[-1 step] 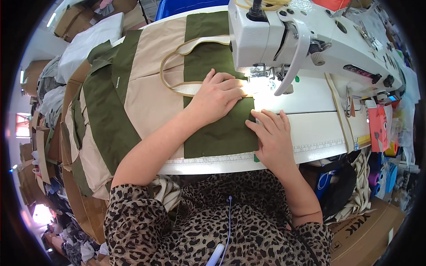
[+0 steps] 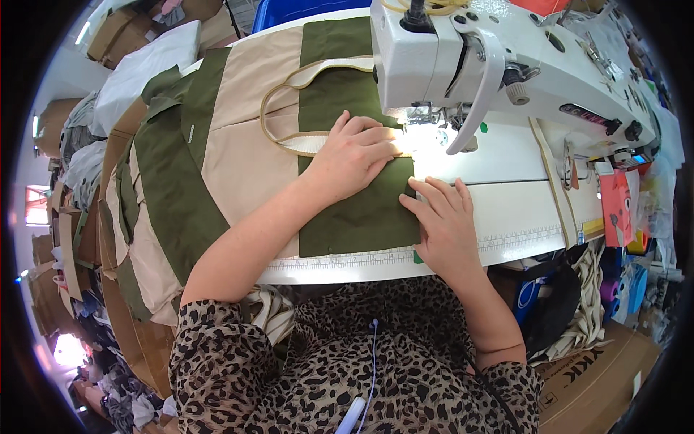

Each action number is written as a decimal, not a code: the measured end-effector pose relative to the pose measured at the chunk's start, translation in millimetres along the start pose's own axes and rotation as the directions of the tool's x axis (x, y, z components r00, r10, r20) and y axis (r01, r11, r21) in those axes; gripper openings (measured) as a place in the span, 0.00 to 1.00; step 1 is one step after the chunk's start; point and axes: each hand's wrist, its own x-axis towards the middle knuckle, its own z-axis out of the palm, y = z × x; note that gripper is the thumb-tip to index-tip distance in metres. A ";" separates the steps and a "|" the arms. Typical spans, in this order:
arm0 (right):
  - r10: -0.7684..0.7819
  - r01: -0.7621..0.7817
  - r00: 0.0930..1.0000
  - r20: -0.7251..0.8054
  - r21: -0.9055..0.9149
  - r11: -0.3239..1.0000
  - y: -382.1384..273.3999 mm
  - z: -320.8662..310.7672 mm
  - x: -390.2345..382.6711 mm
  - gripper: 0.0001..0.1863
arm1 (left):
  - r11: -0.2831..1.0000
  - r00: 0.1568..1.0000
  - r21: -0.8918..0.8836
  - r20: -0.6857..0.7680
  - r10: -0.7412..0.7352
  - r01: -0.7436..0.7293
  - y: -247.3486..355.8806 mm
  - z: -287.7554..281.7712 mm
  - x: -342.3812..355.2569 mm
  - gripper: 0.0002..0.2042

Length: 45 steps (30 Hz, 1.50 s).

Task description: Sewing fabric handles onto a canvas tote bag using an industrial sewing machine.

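A dark green and beige striped fabric panel (image 2: 347,224) lies spread over the white sewing table. Across it loops a cream strap with tan edges (image 2: 307,145), one end running to the lit needle area of a white sewing machine (image 2: 416,65). My left hand (image 2: 350,158) rests flat on the strap and green cloth, its fingers stretched out toward the presser foot. Near the panel's right edge, my right hand (image 2: 447,224) has its fingers spread, thumb and fingertips touching the cloth edge. Glare washes out the needle itself.
A measuring scale (image 2: 354,262) runs along the table's front edge. Right of the machine hang a long strap (image 2: 553,173) and small thread snips (image 2: 569,168). More green and beige cloth (image 2: 163,195) drapes off the left side beside a cardboard box (image 2: 137,340). Bundled straps (image 2: 589,300) hang at right.
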 end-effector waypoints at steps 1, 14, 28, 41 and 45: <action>-0.003 0.003 1.000 0.008 0.001 1.000 -0.1 -0.7 1.0 0.21 | 1.000 1.000 -0.003 0.002 -0.002 0.002 -0.3 -0.4 1.1 0.09; -0.012 0.013 1.000 0.017 -0.037 0.999 -3.1 4.0 6.1 0.25 | 0.998 0.993 -0.034 -0.103 0.049 -0.053 -15.6 1.8 2.5 0.07; -0.032 0.034 0.997 -0.075 0.028 0.999 1.7 5.5 -1.5 0.14 | 0.998 0.997 -0.010 -0.050 0.059 -0.059 -7.9 -0.4 -0.6 0.10; 0.035 -0.035 0.999 -0.042 -0.002 0.999 -1.9 6.3 3.4 0.18 | 0.998 0.996 0.013 -0.057 0.070 -0.069 -17.8 0.5 10.6 0.09; 0.053 -0.053 0.998 -0.028 0.004 0.999 -3.3 4.4 3.2 0.18 | 0.996 0.993 0.000 -0.089 0.083 -0.084 -20.2 1.1 13.4 0.09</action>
